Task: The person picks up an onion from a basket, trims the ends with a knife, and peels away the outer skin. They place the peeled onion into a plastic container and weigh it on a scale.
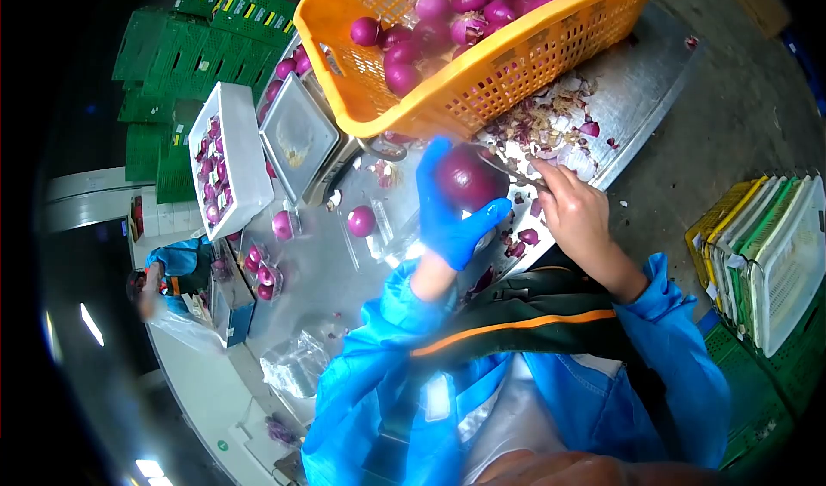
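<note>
My left hand (452, 219), in a blue glove, is wrapped round a large peeled red onion (467, 178) above the metal table. My bare right hand (572, 206) grips a knife (514, 173), whose thin blade reaches to the right side of that onion. Most of the knife's handle is hidden in my fingers. Just beyond my hands stands an orange plastic basket (508, 49) with many red onions (469, 0) inside. Loose skins and trimmings (551, 116) lie on the table beside my right hand. A single onion (361, 221) rests left of my glove.
A weighing scale (298, 138) stands left of the basket, next to a white crate (249, 155) of onions. Bagged onions (262, 273) and clear plastic bags (297, 363) lie nearer me. Stacked crates (757, 245) stand on the right; green crates (194, 56) are at the back left. Another person's blue sleeve (176, 258) shows at far left.
</note>
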Demonstrator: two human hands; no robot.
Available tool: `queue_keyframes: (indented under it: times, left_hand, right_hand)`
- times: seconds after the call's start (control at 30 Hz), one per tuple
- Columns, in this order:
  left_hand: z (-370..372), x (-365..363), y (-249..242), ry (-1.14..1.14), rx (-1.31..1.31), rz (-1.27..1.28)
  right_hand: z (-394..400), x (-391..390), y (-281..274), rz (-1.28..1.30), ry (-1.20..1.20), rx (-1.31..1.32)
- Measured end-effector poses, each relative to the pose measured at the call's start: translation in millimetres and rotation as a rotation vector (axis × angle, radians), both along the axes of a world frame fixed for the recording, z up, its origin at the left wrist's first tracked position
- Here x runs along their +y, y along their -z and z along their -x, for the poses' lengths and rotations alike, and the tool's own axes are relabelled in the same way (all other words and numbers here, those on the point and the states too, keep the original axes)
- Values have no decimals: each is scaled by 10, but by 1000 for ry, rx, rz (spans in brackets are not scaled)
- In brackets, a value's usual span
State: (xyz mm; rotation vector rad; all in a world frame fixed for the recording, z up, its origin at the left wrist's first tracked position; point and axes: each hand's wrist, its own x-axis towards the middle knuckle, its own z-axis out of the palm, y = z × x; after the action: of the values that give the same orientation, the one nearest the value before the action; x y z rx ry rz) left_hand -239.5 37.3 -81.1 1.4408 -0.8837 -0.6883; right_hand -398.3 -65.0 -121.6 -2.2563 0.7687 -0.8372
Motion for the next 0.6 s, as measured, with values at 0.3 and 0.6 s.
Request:
queue_keyframes:
  times: [0.3, 0.6]
  left_hand:
    - [-51, -7, 89, 149, -176, -127]
    - [-192, -36, 126, 46, -281, -188]
  right_hand:
    - [-212, -192, -282, -604, -133, -375]
    - [-107, 7, -173, -180, -234, -146]
